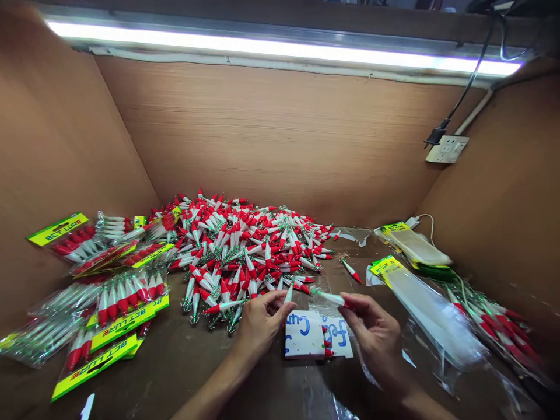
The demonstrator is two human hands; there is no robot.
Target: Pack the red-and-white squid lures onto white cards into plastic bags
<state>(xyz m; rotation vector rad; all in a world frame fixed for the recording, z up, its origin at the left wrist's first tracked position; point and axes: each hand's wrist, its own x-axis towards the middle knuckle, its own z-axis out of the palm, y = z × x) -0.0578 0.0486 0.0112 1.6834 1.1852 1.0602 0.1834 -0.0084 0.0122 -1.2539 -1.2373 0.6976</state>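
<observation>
Bright overhead: one tube light (284, 48), burnt out to white along its length. Back wall (271, 134) evenly lit, tabletop (175, 367) much darker. Shadow beside right hand (378, 335). Glare on clear bags (437, 315). Middle fairly sharp; packed lures (520, 338) at far right smeared. Wide-lens stretch at edges; upper corners dim.

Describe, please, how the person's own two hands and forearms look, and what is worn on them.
The left hand and the right hand wear no gloves. The left forearm and the right forearm show no sleeves as far as the picture's lower edge. I see no watch, bracelet or ring; some fingers are partly hidden.
</observation>
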